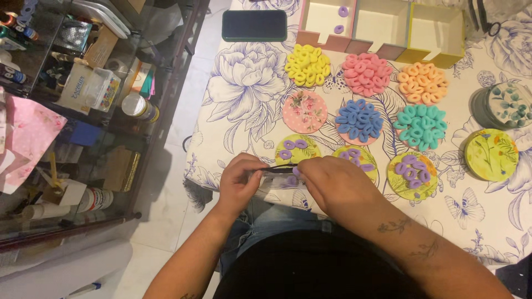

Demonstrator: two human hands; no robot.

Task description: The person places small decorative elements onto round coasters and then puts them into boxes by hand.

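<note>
Purple rings (411,171) right of clear bag (279,180), clenched by left hand (239,180) and right hand (327,182).

At the edge of a flower-printed table (244,83), the left hand (239,180) and right hand (332,185) pinch a small clear bag (280,178) holding purple rings (296,171), with round coasters (303,111) heaped with coloured rings beyond.

My dark phone (254,25) far left on the floral tablecloth (244,83), yellow rings (307,65), pink rings (366,73), orange rings (423,83) before compartment box (382,25), cluttered glass shelf (83,99) left.
</note>
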